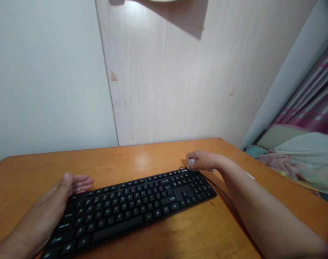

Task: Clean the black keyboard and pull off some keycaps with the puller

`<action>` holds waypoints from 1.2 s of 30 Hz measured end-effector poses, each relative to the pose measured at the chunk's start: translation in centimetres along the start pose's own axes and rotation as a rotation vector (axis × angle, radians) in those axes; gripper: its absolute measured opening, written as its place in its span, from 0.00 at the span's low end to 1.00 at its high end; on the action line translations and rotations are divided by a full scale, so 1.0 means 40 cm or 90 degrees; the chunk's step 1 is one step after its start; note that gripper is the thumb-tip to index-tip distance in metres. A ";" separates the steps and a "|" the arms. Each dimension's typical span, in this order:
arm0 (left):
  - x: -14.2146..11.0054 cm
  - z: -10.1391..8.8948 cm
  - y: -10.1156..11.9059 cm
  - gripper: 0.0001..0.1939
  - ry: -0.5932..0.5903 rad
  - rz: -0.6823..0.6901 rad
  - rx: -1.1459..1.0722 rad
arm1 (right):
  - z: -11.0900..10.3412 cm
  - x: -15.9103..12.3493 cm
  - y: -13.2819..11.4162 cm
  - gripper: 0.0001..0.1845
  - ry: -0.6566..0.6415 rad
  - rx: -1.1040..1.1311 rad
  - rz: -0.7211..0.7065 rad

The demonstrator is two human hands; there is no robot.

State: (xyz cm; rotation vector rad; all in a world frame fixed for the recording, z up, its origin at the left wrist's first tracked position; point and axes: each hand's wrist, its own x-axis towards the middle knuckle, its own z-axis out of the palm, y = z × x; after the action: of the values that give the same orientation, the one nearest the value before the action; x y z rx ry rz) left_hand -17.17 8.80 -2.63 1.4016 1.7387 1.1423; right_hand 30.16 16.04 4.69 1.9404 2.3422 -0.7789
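A black computer keyboard [131,205] lies at a slant across the wooden desk, its left end nearer to me. My left hand [57,201] rests along that left end, thumb up and fingers stretched out past the back corner. Pinched in my right hand [203,160] is a crumpled white tissue [191,163], mostly hidden by the fingers. It is at the keyboard's back edge, near the top right keys. A thin black cable [220,189] runs from behind the keyboard and passes under my right forearm.
The desk [99,163] meets a pale wall panel [158,90] at the back. Partly behind my right forearm lies a thin white item [250,175]. Beyond the desk's right edge are rumpled bedding [282,158] and a purple curtain [315,100].
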 end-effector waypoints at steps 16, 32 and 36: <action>-0.014 0.005 0.033 0.38 0.003 -0.041 -0.004 | 0.005 0.010 0.017 0.07 -0.014 0.024 -0.014; -0.050 0.017 0.105 0.35 0.009 -0.065 -0.029 | 0.010 0.005 -0.006 0.07 0.034 -0.005 -0.014; -0.030 0.016 0.059 0.35 0.007 -0.051 -0.070 | 0.005 -0.001 0.003 0.07 0.049 0.019 -0.034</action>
State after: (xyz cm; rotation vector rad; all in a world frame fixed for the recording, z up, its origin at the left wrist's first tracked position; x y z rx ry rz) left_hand -15.32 7.91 -0.85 1.2522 1.6974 1.1853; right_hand 30.22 15.96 4.48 1.9615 2.4509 -0.7600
